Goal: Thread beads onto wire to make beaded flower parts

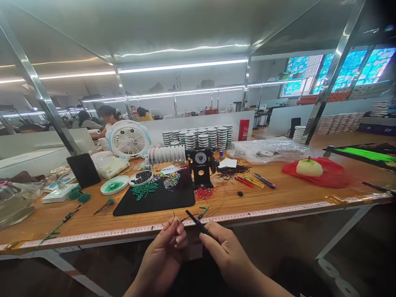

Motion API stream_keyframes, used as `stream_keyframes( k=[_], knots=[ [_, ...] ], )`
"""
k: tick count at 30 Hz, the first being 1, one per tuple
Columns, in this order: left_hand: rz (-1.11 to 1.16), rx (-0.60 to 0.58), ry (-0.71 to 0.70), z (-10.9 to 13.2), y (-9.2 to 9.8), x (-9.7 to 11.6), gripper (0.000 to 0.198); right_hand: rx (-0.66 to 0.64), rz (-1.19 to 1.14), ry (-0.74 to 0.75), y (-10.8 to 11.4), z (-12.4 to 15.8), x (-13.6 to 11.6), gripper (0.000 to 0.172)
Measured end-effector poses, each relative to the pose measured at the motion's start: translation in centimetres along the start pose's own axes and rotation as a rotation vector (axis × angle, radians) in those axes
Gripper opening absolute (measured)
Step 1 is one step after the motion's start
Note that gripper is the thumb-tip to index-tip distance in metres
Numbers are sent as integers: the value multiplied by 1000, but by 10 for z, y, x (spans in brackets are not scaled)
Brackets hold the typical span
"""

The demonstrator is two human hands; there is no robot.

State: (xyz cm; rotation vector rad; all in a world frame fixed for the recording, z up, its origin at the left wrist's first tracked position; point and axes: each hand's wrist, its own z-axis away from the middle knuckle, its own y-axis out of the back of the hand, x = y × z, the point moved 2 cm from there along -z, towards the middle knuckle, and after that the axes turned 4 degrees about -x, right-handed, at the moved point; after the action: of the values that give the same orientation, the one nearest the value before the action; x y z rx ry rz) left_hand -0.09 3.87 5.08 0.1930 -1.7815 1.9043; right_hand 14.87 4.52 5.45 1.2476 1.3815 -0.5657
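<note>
And right there, the left hand [162,255] has its grip pinched on a thin dark wire [173,216], while the right hand [227,255] clenches a slim black rod [198,223], both raised past the tabletop [222,202] edge, tips close for working together.

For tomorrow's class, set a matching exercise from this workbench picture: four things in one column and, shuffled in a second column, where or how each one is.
Things:
1. right hand
2. green tube beads
3. tape measure
4. pale yellow round object

Places or states:
A. on a red plastic bag
B. along the front edge of the wooden table
C. holding a slim black tool
D. on a black mat

Pairs: 1-C, 2-D, 3-B, 4-A
</note>
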Motion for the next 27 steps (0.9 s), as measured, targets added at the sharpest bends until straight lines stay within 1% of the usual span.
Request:
stream_keyframes(
  k=[3,5,6,8,10,12,13,14,15,17,18,19,20,21,22,23,24,25,27],
  knots=[
    [-19,-18,-11,-1,1,-1,10,17,4,-22,5,-1,4,22],
    [-155,1,-31,-3,4,0,9,20,2,-28,8,-1,3,21],
    [-282,28,-57,-4,6,1,10,14,0,-18,8,0,1,20],
    [-648,110,-162,-7,10,4,13,3,8,27,8,3,-5,19],
    [-1048,171,-342,-11,10,8,15,8,40,73,8,9,-10,20],
    [-1341,146,-500,-16,8,12,16,33,111,66,14,13,-9,21],
    [-1433,118,-545,-20,8,14,16,64,170,43,22,14,-7,22],
    [-1491,92,-560,-24,8,16,15,114,248,13,35,14,-2,22],
    [-1522,73,-554,-28,8,19,15,180,348,-21,54,13,4,24],
    [-1526,48,-508,-38,10,25,17,379,610,-109,106,8,18,28],
    [-1513,29,-490,-42,10,27,19,462,781,-187,135,5,26,31],
    [-1498,10,-478,-45,9,29,21,539,962,-323,165,2,35,34],
    [-1481,-11,-477,-48,8,31,23,548,1111,-497,193,-2,45,36],
    [-1462,-26,-484,-50,5,32,24,556,1148,-569,218,-5,53,38],
    [-1444,-41,-490,-52,3,32,24,567,1175,-611,237,-8,60,39],
    [-1427,-51,-496,-53,0,32,25,570,1198,-646,252,-10,66,38],
    [-1411,-61,-498,-55,-3,31,26,574,1208,-659,261,-12,70,38],
    [-1395,-70,-497,-57,-6,31,26,579,1223,-669,267,-13,73,37],
    [-1337,-86,-469,-62,-10,30,25,593,1255,-669,267,-15,76,40]
  ],
)
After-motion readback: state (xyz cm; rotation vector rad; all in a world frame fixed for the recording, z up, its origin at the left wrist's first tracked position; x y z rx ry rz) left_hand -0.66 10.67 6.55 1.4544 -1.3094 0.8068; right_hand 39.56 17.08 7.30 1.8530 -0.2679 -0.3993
